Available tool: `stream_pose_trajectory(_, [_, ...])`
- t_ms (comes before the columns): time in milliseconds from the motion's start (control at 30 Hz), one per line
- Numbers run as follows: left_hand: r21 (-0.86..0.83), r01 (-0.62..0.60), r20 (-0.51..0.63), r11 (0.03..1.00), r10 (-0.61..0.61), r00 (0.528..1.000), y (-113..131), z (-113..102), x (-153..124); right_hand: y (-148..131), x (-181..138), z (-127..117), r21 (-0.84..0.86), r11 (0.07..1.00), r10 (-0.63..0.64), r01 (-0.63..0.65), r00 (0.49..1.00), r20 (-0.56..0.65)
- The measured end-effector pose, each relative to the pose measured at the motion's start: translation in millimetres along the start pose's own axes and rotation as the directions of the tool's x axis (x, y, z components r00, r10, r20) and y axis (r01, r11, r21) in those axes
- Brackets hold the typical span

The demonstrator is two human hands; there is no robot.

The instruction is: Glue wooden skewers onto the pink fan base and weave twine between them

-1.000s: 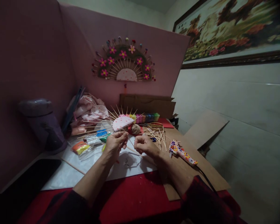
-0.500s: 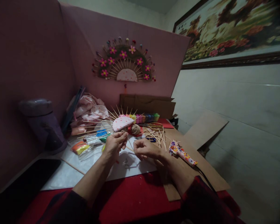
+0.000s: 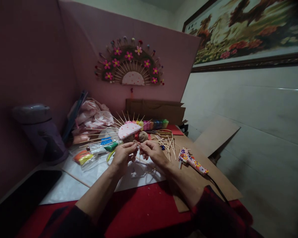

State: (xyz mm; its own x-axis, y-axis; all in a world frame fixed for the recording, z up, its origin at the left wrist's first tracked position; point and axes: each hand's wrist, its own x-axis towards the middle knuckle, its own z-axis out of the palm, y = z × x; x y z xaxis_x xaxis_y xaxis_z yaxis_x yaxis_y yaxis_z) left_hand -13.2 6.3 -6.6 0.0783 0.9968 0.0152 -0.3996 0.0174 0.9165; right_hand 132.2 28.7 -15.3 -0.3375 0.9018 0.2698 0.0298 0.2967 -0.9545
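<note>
My left hand and my right hand meet above the table, fingertips pinched together on a thin strand of twine that I can barely make out. Just behind them lies a half-round pink dotted pad with wooden skewers fanning out of it. A ball of brown twine sits beside the pad, right behind my fingertips. Loose skewers are scattered to the right of my right hand.
A flowered glue gun lies on brown cardboard at right. Coloured clay packets and clay tubs sit around the pad. A purple jug stands left, pink cloth behind. A finished flowered fan hangs on the pink wall.
My right hand has moved left and up until its fingertips meet those of my left hand. The view has shifted slightly.
</note>
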Motion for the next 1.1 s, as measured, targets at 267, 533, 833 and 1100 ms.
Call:
stream_pose_trajectory(267, [0.072, -0.040, -0.066, 0.997, 0.045, 0.997, -3, 3, -1, 2, -6, -1, -0.293, 0.949, -0.145, 0.115, 0.986, -0.083])
stream_pose_trajectory(533, [0.100, -0.074, -0.081, 0.992, 0.082, 0.993, -9, 2, 1, -1, -9, 4, -0.311, 0.941, -0.170, 0.137, 0.982, -0.079])
stream_pose_trajectory(833, [0.196, 0.012, 0.080, 0.981, -0.028, 0.996, -2, 5, -3, -14, -6, -5, -0.266, 0.937, -0.265, 0.224, 0.955, -0.131])
stream_pose_trajectory(1100, [0.155, 0.074, 0.131, 0.985, -0.095, 0.987, -2, 2, -3, -8, -1, -7, -0.107, 0.989, -0.102, 0.100, 0.995, -0.015])
